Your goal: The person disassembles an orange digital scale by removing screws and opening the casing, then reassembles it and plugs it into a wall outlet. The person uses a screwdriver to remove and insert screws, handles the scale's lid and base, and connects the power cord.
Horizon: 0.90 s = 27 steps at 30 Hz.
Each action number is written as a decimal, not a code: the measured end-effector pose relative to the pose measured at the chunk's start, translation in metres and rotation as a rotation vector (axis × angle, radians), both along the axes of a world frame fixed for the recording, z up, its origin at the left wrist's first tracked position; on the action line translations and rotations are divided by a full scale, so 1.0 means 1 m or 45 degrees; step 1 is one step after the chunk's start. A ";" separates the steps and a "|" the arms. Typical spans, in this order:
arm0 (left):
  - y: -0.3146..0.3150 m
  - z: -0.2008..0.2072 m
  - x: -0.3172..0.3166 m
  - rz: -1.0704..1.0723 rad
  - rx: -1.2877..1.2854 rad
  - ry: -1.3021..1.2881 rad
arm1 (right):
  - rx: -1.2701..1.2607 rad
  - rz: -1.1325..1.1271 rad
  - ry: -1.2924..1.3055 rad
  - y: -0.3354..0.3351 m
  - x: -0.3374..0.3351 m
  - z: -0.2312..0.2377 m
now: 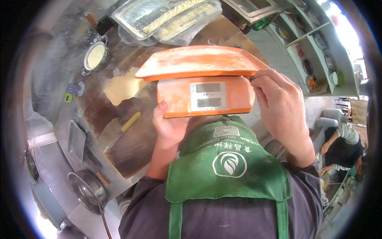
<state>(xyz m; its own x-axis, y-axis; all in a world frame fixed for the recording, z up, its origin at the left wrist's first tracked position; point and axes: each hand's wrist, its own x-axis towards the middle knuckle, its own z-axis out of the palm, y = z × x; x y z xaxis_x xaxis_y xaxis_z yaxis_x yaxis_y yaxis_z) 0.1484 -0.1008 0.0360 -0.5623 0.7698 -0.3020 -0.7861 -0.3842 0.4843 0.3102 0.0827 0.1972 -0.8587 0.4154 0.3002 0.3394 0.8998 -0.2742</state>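
An orange kitchen scale (170, 93) with a wide, flour-dusted tray (203, 61) is held up in front of my chest, its front panel facing me. Two grey display windows (209, 95) on it look blank. My left hand (169, 121) grips the lower left corner of the scale, thumb on the front and fingers underneath. At the right side, just below the tray's edge, my right hand (280, 101) is closed in a pinch. A small dark bit shows at its fingertips, too hidden to name.
Pale flour (123, 87) and a yellow-handled brush (129, 122) lie on the brown board. Beyond are clear trays with dough strips (171, 18) and a pot of cream-coloured contents (96, 55). A metal pan (85, 191) stands left; another person (344, 145) works at right.
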 end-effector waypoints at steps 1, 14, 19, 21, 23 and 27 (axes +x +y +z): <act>0.000 -0.002 0.001 0.002 -0.002 0.019 | -0.047 0.004 0.032 0.000 0.001 -0.001; -0.002 -0.007 0.005 0.044 0.024 0.119 | -0.486 -0.251 0.323 0.013 0.041 -0.006; -0.004 0.008 0.002 0.090 0.008 0.186 | -0.709 -0.397 0.801 0.034 0.096 -0.011; -0.007 0.015 0.001 0.117 0.023 0.304 | -0.989 -0.113 1.182 0.050 0.112 -0.019; -0.012 0.023 -0.001 0.178 0.089 0.135 | -1.448 0.199 1.407 0.062 0.124 -0.020; -0.029 0.038 -0.005 0.183 0.284 -0.200 | -2.009 0.447 1.594 0.085 0.119 -0.020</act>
<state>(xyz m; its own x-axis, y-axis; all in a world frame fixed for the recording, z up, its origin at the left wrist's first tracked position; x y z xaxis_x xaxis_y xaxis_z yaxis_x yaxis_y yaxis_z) 0.1433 -0.1297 0.0735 -0.6300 0.7428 -0.2264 -0.7746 -0.5801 0.2520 0.4296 0.1676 0.1773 -0.5964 0.7492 0.2880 -0.7137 -0.3309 -0.6173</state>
